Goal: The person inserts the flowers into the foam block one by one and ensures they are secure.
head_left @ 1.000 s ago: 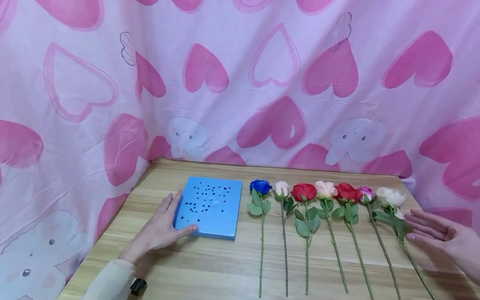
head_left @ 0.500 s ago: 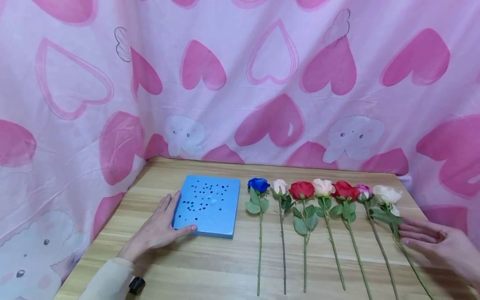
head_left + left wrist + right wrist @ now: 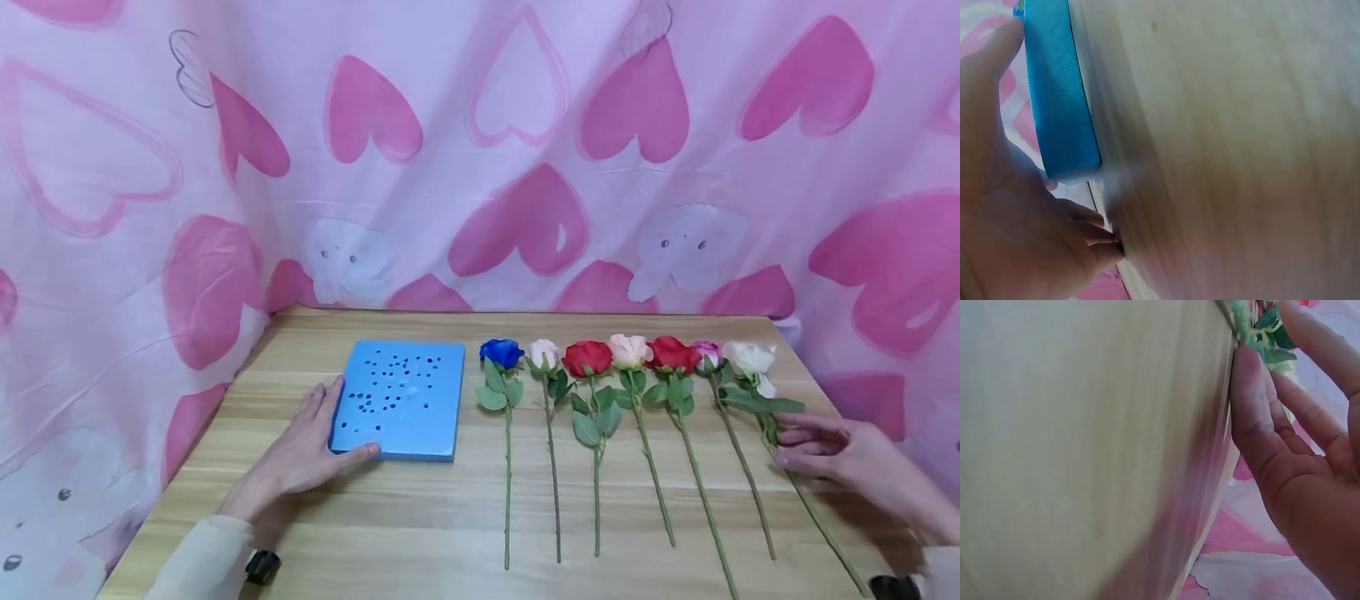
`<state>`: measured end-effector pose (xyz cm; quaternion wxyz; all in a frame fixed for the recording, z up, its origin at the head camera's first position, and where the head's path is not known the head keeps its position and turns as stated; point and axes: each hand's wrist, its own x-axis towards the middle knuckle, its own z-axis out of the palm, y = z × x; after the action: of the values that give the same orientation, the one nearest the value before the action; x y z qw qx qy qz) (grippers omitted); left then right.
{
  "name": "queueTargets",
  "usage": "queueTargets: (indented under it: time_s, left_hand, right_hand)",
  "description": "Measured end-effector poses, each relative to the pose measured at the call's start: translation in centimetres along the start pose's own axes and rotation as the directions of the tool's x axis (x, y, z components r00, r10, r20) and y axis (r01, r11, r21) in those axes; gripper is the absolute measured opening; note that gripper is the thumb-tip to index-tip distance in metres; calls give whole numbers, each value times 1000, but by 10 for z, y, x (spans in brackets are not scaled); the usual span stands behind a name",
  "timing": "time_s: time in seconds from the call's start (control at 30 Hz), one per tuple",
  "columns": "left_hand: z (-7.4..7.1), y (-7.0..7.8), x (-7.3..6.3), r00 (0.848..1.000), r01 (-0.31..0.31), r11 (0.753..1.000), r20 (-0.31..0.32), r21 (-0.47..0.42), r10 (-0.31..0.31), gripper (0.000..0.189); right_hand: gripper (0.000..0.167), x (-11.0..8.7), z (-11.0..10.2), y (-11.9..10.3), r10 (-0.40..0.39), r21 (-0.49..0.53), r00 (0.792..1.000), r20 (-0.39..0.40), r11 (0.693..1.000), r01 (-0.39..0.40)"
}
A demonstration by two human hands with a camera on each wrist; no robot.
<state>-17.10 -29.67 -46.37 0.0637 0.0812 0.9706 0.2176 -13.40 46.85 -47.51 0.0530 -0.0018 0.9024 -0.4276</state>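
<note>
A blue foam block (image 3: 405,396) dotted with small dark holes lies flat at the left of the table. My left hand (image 3: 300,446) rests spread against its left side, thumb along the front edge; the left wrist view shows the block's side (image 3: 1060,94) beside my thumb (image 3: 1004,47). My right hand (image 3: 847,458) is at the rightmost flower, an artificial white rose (image 3: 750,358), with its fingertips at the stem just below the leaves. In the right wrist view a fingertip (image 3: 1247,362) meets the green stem (image 3: 1240,315), while the thumb (image 3: 1313,337) stands apart.
Left of the white rose, several artificial roses lie in a row, stems toward me: a blue one (image 3: 501,354), pale pink (image 3: 543,354), red (image 3: 588,358) and purple-pink (image 3: 707,354) ones among them. A pink heart-print curtain (image 3: 442,108) hangs behind the wooden table (image 3: 390,533).
My right hand has moved left from beside the white rose to its stem, its fingers bending in. My left hand stays at the foam block. The head view has shifted slightly.
</note>
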Motion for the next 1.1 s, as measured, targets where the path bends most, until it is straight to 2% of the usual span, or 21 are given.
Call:
queueTargets:
  time_s: [0.13, 0.33, 0.47, 0.57, 0.7, 0.8, 0.97, 1.1]
  left_hand:
    - [0, -2, -1, 1000, -2, 1000, 2, -4, 2, 134]
    - [1, -2, -2, 1000, -11, 1000, 9, -10, 11, 132]
    - [1, -2, -3, 1000, -17, 1000, 16, -16, 18, 132]
    - [3, -3, -3, 1000, -15, 1000, 22, -21, 15, 132]
    - [3, -4, -2, 1000, -12, 1000, 25, -22, 13, 132]
    - [2, -3, -2, 999, -10, 1000, 32, -27, 11, 132]
    - [1, -3, -1, 999, -8, 999, 37, -35, 9, 132]
    - [1, -3, 0, 999, -5, 999, 40, -36, 6, 132]
  right_hand:
    - [51, 6, -1, -1, -67, 1, 998, 15, 998, 67]
    - [69, 9, 1, -3, -79, -65, 996, 33, 995, 81]
    - [60, 8, 1, -5, -45, 17, 997, 59, 999, 44]
    - [76, 7, 1, -6, -2, 86, 997, 79, 996, -5]
    - [85, 6, 3, -6, -9, 112, 997, 79, 994, 0]
    - [80, 6, 6, -7, -16, 105, 998, 58, 994, 10]
    - [55, 7, 10, -15, 17, 38, 1000, 18, 999, -18]
    - [56, 8, 10, -20, 31, -18, 999, 13, 999, -31]
